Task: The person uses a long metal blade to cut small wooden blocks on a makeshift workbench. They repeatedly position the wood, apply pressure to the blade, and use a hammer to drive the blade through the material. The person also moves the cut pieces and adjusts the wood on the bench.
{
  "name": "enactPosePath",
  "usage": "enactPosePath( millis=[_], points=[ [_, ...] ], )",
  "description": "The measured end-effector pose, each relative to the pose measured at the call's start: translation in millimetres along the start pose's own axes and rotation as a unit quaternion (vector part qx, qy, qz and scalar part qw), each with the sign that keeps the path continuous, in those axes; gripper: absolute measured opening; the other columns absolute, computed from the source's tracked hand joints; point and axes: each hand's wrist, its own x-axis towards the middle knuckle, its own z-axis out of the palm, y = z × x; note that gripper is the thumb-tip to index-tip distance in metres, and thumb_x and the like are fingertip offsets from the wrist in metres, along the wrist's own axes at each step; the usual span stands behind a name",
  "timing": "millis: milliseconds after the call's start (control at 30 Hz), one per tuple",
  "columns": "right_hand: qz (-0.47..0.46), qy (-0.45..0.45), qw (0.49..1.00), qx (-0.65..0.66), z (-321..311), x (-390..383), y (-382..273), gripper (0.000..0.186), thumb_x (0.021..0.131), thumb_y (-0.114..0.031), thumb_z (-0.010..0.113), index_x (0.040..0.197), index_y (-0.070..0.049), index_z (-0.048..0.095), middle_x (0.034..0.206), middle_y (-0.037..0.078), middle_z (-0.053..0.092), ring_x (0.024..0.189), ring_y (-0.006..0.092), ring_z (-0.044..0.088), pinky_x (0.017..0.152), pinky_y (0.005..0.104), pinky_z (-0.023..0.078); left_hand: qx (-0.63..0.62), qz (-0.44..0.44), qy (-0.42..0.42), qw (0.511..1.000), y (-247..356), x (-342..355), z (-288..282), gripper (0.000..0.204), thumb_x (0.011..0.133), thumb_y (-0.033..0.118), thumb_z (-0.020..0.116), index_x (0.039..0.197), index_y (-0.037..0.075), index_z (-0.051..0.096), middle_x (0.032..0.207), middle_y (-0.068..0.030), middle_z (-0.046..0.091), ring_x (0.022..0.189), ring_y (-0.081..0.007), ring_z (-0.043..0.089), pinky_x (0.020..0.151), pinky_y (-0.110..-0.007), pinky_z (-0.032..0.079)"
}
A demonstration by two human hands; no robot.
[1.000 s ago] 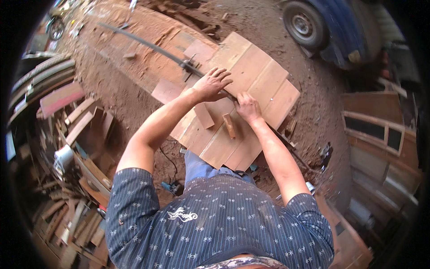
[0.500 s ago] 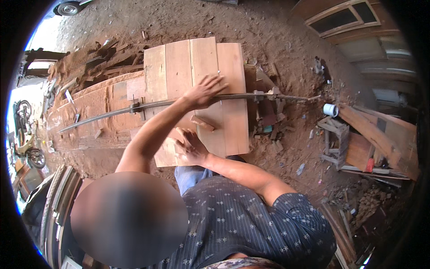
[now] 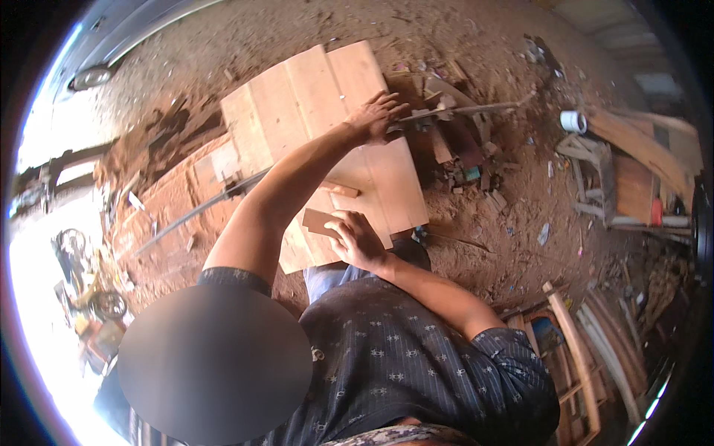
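Note:
A panel of pale wooden boards (image 3: 275, 119) lies side by side in front of me, with a long metal bar clamp (image 3: 193, 215) across it. My left hand (image 3: 375, 117) rests over the bar near the panel's right edge, fingers stretched out and slightly apart. Its forearm hides the middle of the bar. Closer to my body, my right hand (image 3: 358, 241) pinches a small flat wood block (image 3: 318, 222) above the near part of the panel. A second wood block (image 3: 341, 189) lies on the boards, partly behind my left forearm.
Reddish planks (image 3: 204, 175) extend beneath the panel to the left. Wood scraps (image 3: 461, 160) litter the dirt beyond its right edge. Farther right, a white cup-like container (image 3: 573, 121) sits by a wooden frame (image 3: 591, 175). Motorcycles (image 3: 104, 305) stand at far left.
My left hand has slid right along the bar to the panel's edge. My right hand has risen slightly, and the block in it shows more clearly. The whole view has turned.

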Motion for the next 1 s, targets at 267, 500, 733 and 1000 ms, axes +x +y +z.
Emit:
enactPosePath(
  millis=[267, 500, 733, 1000],
  points=[
    [0.161, 0.176, 0.952, -0.190, -42.0, -46.1, 36.4, 0.044, 0.078, -0.008, 0.076, 0.118, -0.010, 0.058, 0.126, 0.019, 0.054, 0.115, 0.0390, 0.053, 0.098, 0.0488, 0.044, -0.045, -0.115, -0.043, 0.991, 31.6, 44.9, -8.1, 0.068, 0.089, 0.059, 0.066, 0.137, 0.013, 0.057, 0.115, -0.0179, 0.070, 0.110, -0.0375, 0.064, 0.108, -0.049, 0.042],
    [0.063, 0.144, 0.975, -0.157, -40.7, -0.4, 31.0, 0.046, 0.079, -0.012, 0.080, 0.119, -0.008, 0.059, 0.122, 0.014, 0.058, 0.115, 0.0325, 0.054, 0.101, 0.0483, 0.039, -0.057, -0.134, -0.114, 0.983, 28.9, 35.5, -10.3, 0.066, 0.092, 0.058, 0.063, 0.139, 0.012, 0.056, 0.109, -0.0148, 0.072, 0.100, -0.0372, 0.068, 0.089, -0.048, 0.054],
    [0.066, -0.002, 0.974, -0.216, -19.2, 38.8, 40.8, 0.025, 0.084, -0.012, 0.073, 0.108, -0.006, 0.065, 0.096, 0.012, 0.064, 0.093, 0.0285, 0.061, 0.091, 0.0439, 0.044, -0.043, -0.103, -0.108, 0.988, 15.7, 40.4, 8.8, 0.061, 0.094, 0.055, 0.061, 0.143, 0.018, 0.054, 0.116, -0.0119, 0.070, 0.103, -0.0352, 0.067, 0.090, -0.048, 0.054],
    [0.254, 0.339, 0.905, 0.032, -110.9, -2.4, 96.0, 0.019, 0.092, -0.012, 0.071, 0.108, -0.002, 0.066, 0.089, 0.006, 0.067, 0.074, 0.0147, 0.064, 0.068, 0.0284, 0.052, -0.074, -0.153, -0.069, 0.983, 41.4, 42.9, -20.5, 0.057, 0.091, 0.053, 0.067, 0.135, 0.018, 0.058, 0.116, -0.0131, 0.071, 0.106, -0.0371, 0.067, 0.092, -0.048, 0.053]
  ],
)
